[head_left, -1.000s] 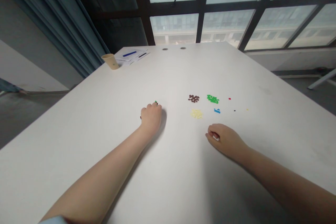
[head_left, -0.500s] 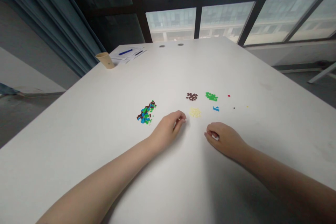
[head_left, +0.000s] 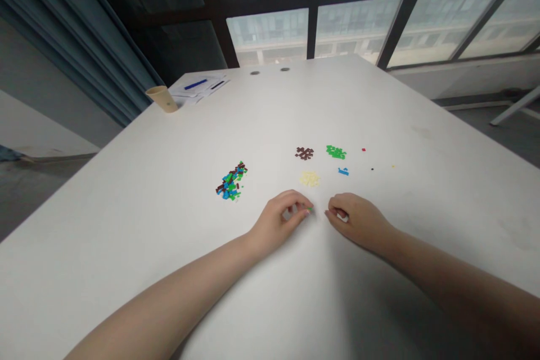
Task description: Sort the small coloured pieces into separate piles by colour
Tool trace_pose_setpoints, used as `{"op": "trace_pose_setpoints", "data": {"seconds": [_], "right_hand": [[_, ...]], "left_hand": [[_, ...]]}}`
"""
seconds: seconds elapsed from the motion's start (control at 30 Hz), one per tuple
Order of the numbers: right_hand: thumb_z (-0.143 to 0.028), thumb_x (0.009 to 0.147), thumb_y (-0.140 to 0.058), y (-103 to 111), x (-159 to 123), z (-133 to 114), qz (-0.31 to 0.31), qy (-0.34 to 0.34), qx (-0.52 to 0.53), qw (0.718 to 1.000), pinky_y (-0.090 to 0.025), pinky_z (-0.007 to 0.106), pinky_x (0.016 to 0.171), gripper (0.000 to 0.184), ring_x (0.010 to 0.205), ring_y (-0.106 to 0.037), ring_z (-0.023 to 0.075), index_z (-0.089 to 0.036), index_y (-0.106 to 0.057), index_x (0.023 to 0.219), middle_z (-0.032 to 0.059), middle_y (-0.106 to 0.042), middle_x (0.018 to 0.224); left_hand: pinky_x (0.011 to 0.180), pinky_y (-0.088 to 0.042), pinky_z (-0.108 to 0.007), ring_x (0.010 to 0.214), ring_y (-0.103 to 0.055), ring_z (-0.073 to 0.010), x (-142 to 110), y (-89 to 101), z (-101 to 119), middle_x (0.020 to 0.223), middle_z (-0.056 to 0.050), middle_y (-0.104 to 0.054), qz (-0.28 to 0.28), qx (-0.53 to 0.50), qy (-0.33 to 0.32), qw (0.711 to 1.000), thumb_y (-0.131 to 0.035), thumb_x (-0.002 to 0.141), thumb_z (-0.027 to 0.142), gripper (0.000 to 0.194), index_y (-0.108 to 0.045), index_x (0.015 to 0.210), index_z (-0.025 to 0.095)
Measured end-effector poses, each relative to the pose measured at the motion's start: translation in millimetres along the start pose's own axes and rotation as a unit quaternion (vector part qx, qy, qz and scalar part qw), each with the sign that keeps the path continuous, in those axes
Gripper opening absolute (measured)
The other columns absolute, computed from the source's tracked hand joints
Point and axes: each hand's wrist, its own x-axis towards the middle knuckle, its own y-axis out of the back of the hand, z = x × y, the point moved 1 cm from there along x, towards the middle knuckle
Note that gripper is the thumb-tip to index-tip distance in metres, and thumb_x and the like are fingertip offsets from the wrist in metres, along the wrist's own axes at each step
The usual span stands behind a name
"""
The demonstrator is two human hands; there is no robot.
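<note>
Left grip (head_left: 280, 216), a bare hand reaching in from the lower left, has its thumb and forefinger pinching a small green piece (head_left: 310, 209), which pokes out at the fingertips close to the middle of the tabletop (head_left: 270, 124). Facing it, just to the right and apart from it, is the right grip (head_left: 358, 216), its fingers curled and the thumb tip near them; whether anything is held there I cannot tell.

Left of the left hand, well apart from it, lies a mixed pile (head_left: 231, 183) of small pieces in blue, green and dark brown, stretched out on a slant. Just beyond the two hands is a pale yellow pile (head_left: 310, 179). To its right are a few blue pieces (head_left: 343, 171), then a single black piece (head_left: 372, 169), and farther right a tiny yellow piece (head_left: 393, 166). Behind that row sit a brown pile (head_left: 304, 153), a green pile (head_left: 336, 152) and one red piece (head_left: 363, 149), in order from left to right.

Farther off, near the left edge, stands a tan cup (head_left: 162, 99). Behind it are papers (head_left: 194, 94) with a blue pen (head_left: 196, 84) on top. At the far end, two grey discs (head_left: 255, 73) are set side by side, and beyond them rises a dark-framed window (head_left: 310, 17), with a blue curtain (head_left: 84, 28) to the left
</note>
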Motion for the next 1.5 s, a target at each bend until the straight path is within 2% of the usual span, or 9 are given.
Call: {"op": "trace_pose_setpoints", "data": {"seconds": [0.23,0.57,0.67,0.83,1.07,1.3,1.5], "right_hand": [[-0.023,0.079,-0.044,0.8,-0.6,-0.1,0.001,0.001,0.001,1.000,-0.026,0.024,0.056,0.020,0.059,-0.040,0.0117,-0.018,-0.042,0.060,-0.0015,-0.046,0.059],[-0.024,0.079,-0.045,0.4,-0.4,0.3,0.003,0.002,0.006,1.000,-0.028,0.025,0.056,0.019,0.059,-0.041,0.0121,-0.018,-0.046,0.061,-0.0011,-0.047,0.058],[-0.025,0.079,-0.047,2.2,-0.8,-3.3,0.039,0.026,0.046,0.998,-0.032,0.025,0.058,0.014,0.059,-0.043,0.0124,-0.018,-0.052,0.067,-0.0007,-0.048,0.060],[-0.024,0.080,-0.049,5.3,-4.6,-15.6,0.152,0.126,0.108,0.974,-0.038,0.028,0.066,0.011,0.066,-0.047,0.0144,-0.018,-0.058,0.084,0.0016,-0.052,0.065],[-0.021,0.079,-0.053,3.4,-4.8,-18.8,0.193,0.158,0.128,0.960,-0.039,0.027,0.064,0.009,0.063,-0.047,0.0131,-0.019,-0.060,0.083,0.0006,-0.053,0.063],[-0.020,0.079,-0.053,2.6,-2.4,-21.9,0.173,0.168,0.165,0.956,-0.039,0.025,0.060,0.009,0.060,-0.047,0.0116,-0.018,-0.061,0.079,-0.0002,-0.052,0.060],[-0.021,0.080,-0.051,3.7,-0.1,-20.8,0.165,0.141,0.155,0.964,-0.039,0.025,0.061,0.011,0.061,-0.048,0.0120,-0.019,-0.061,0.077,-0.0004,-0.052,0.059]], "left_hand": [[0.066,-0.040,-0.023,0.072,-0.052,-0.0118,-1.3,-2.6,-5.5,0.074,-0.002,-0.056,0.017,-0.055,0.027,0.998,-0.056,0.078,0.025,0.009,-0.058,0.079,0.017],[0.066,-0.039,-0.024,0.073,-0.051,-0.0124,-0.7,-1.9,-4.4,0.075,-0.002,-0.055,0.016,-0.071,0.039,0.997,-0.057,0.077,0.025,0.008,-0.057,0.077,0.017],[0.066,-0.039,-0.024,0.073,-0.051,-0.0126,-0.1,-2.0,-4.0,0.075,-0.002,-0.055,0.013,-0.076,0.046,0.996,-0.056,0.077,0.025,0.009,-0.057,0.077,0.017],[0.067,-0.039,-0.024,0.073,-0.050,-0.0126,1.6,-2.0,-3.4,0.074,-0.002,-0.054,-0.001,-0.090,0.047,0.995,-0.056,0.077,0.023,0.007,-0.056,0.075,0.016],[0.068,-0.039,-0.025,0.072,-0.050,-0.0122,1.9,-3.8,-3.4,0.074,-0.002,-0.055,-0.025,-0.119,0.036,0.992,-0.055,0.076,0.019,0.004,-0.057,0.074,0.016],[0.071,-0.038,-0.026,0.075,-0.051,-0.0131,2.5,-4.6,-2.1,0.076,-0.002,-0.056,-0.046,-0.142,0.021,0.989,-0.058,0.075,0.019,0.005,-0.057,0.071,0.015],[0.068,-0.039,-0.025,0.073,-0.051,-0.0130,2.5,-6.6,-6.6,0.074,-0.002,-0.055,-0.047,-0.134,0.060,0.988,-0.057,0.076,0.026,0.011,-0.056,0.076,0.015]]}}
